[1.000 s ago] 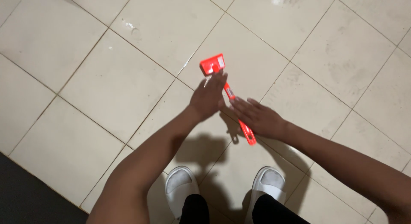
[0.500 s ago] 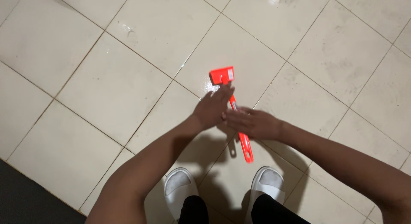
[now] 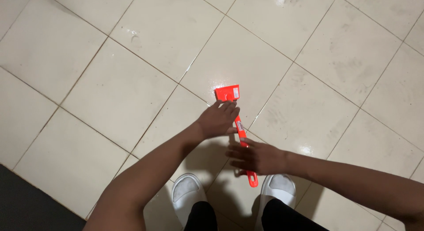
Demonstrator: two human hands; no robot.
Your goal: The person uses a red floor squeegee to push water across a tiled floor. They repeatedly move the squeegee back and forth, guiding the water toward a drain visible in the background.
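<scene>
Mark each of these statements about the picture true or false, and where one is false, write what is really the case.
1. Both hands are on a red scraper. True: the left hand is near the head, the right hand on the handle of the red scraper.
2. The floor is wooden boards. False: it is a pale tiled floor.
3. The scraper's head points away from the person. True.
4. The person is barefoot. False: two white shoes show at the bottom edge.
5. The scraper's head rests on a dark mat. False: it rests on the tiles; the dark strip lies at the lower left corner.
</scene>
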